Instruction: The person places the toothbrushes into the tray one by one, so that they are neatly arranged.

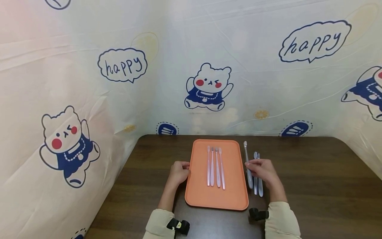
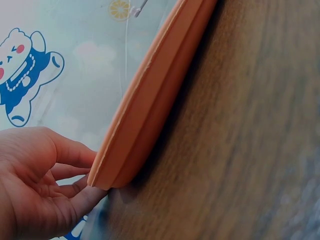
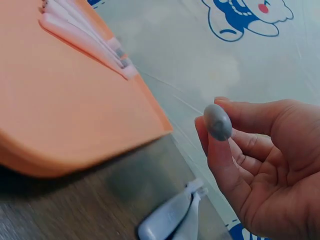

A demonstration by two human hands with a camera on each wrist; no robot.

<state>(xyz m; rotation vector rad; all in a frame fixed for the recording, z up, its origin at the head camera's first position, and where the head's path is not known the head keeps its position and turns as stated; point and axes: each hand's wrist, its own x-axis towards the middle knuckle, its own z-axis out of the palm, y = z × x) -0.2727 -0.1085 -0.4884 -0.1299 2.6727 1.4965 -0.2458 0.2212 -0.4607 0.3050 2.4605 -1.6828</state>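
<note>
An orange tray [image 1: 197, 192] lies on the table, with several pale toothbrushes [image 1: 218, 172] side by side on it, heads toward the far end. My left hand [image 1: 179, 172] grips the tray's left edge; in the left wrist view its thumb and fingers meet the tray rim [image 2: 145, 100]. Just beyond the right edge, my right hand [image 1: 265, 170] pinches a grey toothbrush [image 1: 249, 181] with its head pointing away. Seen end-on in the right wrist view, that toothbrush's handle [image 3: 218, 123] sits between thumb and fingers. Two more toothbrushes [image 1: 260, 189] lie on the table beneath the right hand.
The dark wooden table [image 1: 134, 192] extends to both sides of the tray. A pale curtain [image 1: 167, 83] printed with bears and "happy" bubbles hangs behind and around it. Black straps with cameras [image 1: 179, 226] are on both wrists over light sleeves.
</note>
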